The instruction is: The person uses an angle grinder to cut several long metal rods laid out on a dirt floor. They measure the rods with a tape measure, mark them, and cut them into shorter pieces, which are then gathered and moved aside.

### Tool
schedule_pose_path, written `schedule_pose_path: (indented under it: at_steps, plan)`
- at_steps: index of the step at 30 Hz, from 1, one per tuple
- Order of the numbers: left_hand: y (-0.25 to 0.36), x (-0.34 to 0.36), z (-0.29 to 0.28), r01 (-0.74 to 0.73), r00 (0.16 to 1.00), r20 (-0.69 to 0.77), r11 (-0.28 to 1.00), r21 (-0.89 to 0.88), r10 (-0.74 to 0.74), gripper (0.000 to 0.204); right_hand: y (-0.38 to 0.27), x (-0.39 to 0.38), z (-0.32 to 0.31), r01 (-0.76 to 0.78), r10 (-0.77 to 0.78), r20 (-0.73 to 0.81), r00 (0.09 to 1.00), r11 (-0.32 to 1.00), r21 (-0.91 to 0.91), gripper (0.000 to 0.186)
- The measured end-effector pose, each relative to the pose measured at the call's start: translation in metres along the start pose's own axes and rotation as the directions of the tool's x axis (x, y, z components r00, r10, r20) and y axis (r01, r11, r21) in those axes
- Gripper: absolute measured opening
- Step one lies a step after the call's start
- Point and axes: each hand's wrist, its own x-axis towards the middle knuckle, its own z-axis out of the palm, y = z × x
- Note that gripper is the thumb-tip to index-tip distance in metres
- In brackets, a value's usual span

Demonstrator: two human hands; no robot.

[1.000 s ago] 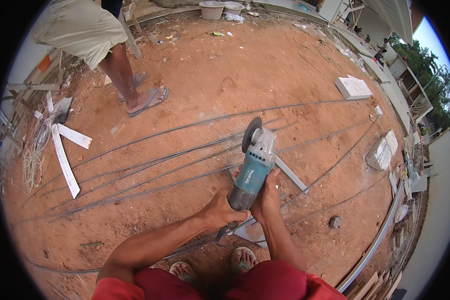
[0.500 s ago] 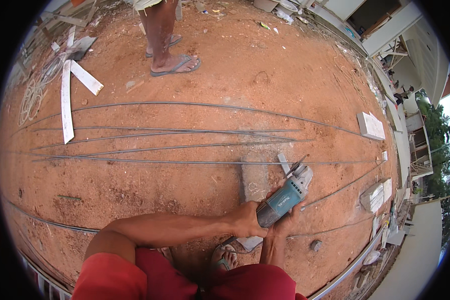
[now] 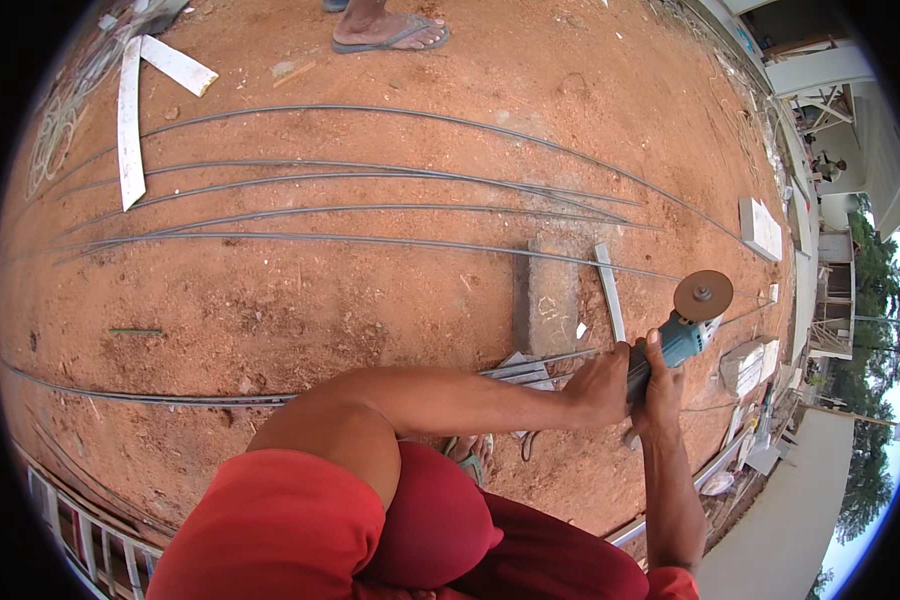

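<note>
Both hands, left hand [image 3: 598, 385] and right hand [image 3: 658, 385], clamp the teal angle grinder [image 3: 682, 330], which has swung from over the steel rods [image 3: 370, 210] out to the person's right, disc off the metal, cutting paused.

Long steel rods [image 3: 370, 210] on red dirt, white boards [image 3: 128, 120], a sandalled foot [image 3: 390, 35], a concrete slab [image 3: 550, 295].

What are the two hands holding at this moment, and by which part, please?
Both the left hand and right hand grip a teal angle grinder by its body, behind the disc.
</note>
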Motion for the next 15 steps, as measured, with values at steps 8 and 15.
schedule_pose_path:
  at_steps: [8, 15]
  plan:
    - [-0.036, 0.049, -0.104, -0.106, 0.994, 0.062, 0.93, 0.353, 0.09, 0.023, -0.006, 0.037, -0.018, 0.098, -0.114, -0.008, 0.993, 0.883, -0.46, 0.05]
    - [-0.09, 0.045, -0.218, 0.144, 0.98, -0.196, 0.729, 0.669, -0.013, 0.04, 0.024, 0.08, -0.01, 0.076, -0.085, 0.012, 0.996, 0.802, -0.593, 0.043]
